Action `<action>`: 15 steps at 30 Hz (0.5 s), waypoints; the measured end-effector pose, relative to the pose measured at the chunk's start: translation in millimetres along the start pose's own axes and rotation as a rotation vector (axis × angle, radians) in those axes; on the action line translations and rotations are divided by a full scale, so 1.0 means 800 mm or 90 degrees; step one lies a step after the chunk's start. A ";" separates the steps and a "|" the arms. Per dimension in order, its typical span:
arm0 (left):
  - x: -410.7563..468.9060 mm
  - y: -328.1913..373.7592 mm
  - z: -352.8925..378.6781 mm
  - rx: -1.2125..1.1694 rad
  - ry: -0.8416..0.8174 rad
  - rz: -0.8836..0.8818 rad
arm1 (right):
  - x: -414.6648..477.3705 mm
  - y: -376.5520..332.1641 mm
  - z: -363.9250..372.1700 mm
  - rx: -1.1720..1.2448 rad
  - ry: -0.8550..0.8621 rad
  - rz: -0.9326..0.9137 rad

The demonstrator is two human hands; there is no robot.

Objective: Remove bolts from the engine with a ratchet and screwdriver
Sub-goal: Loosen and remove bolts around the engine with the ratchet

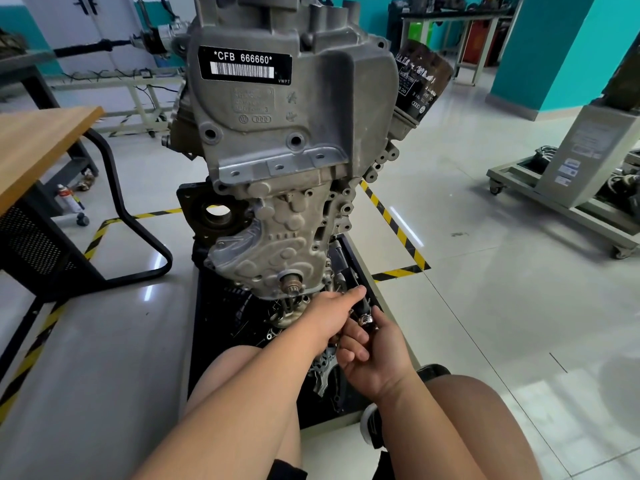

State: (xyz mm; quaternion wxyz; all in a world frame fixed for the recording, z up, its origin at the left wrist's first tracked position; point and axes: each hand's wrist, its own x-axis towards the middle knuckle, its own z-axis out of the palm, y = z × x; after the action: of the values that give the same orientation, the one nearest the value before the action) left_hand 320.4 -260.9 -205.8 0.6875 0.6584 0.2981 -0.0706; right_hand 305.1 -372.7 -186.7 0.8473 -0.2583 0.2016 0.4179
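Below — tray (207, 327) holds engine (277, 140); hands (329, 318) (375, 358) grip ratchet (365, 319).

Both arms extended forward; left hand (330, 315) curled, thumb out; right hand (379, 358) beneath, gripping dark tool (365, 320).

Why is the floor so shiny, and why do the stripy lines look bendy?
Head view: light reflects off the glossy floor as white glare streaks; the wide-angle lens slightly bends the striped tape near the edges; the barcode label on the engine is sharp.
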 end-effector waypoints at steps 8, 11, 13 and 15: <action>0.005 -0.003 0.000 0.025 0.039 0.046 | 0.003 0.010 -0.007 -0.640 0.198 -0.368; 0.004 -0.003 0.001 0.026 0.035 0.045 | 0.002 0.014 -0.011 -1.015 0.228 -0.460; 0.004 -0.004 0.001 0.025 0.028 0.043 | 0.005 0.015 -0.012 -1.104 0.240 -0.467; 0.003 -0.002 0.000 0.031 0.037 0.035 | 0.008 0.017 -0.012 -1.017 0.217 -0.450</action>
State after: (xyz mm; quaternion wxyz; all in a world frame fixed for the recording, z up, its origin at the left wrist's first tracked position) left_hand 321.5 -260.3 -208.8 0.6643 0.6846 0.2975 -0.0396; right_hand 296.5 -367.7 -201.0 0.4520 -0.8780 -0.1180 0.1038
